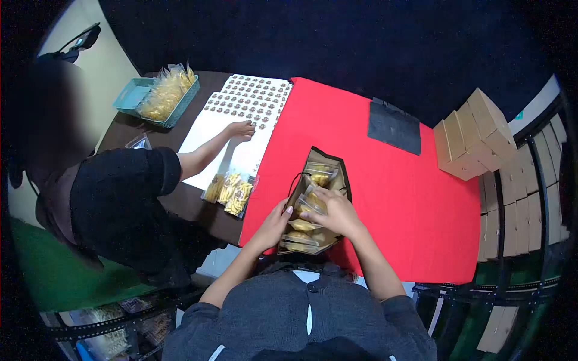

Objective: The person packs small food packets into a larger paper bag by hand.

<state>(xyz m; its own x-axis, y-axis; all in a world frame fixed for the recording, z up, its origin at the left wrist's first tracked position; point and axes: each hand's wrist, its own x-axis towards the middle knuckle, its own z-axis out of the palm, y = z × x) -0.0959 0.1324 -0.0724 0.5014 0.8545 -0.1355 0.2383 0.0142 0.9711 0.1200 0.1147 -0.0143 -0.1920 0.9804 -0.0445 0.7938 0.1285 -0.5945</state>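
A brown bag with dark edges and a cord handle [345, 174] lies open at the near edge of the red cloth. Inside it, several clear packets of yellow snacks [301, 239] sit in a row. At the bag's left edge, my left hand [274, 227] grips the side, thumb towards the packets. My right hand [337, 213] reaches over the right side, its fingers closed around a snack packet [315, 203] in the middle of the row. Part of that packet is hidden under my fingers.
On the left, a co-worker's hand [241, 130] touches sticker sheets [208, 135]. Nearby are filled snack packets [236, 191] and a teal basket [125, 99] of packets. Flat black bags [394, 127] and stacked cardboard boxes [472, 138] lie right on the red cloth [409, 210]; shelves stand beyond.
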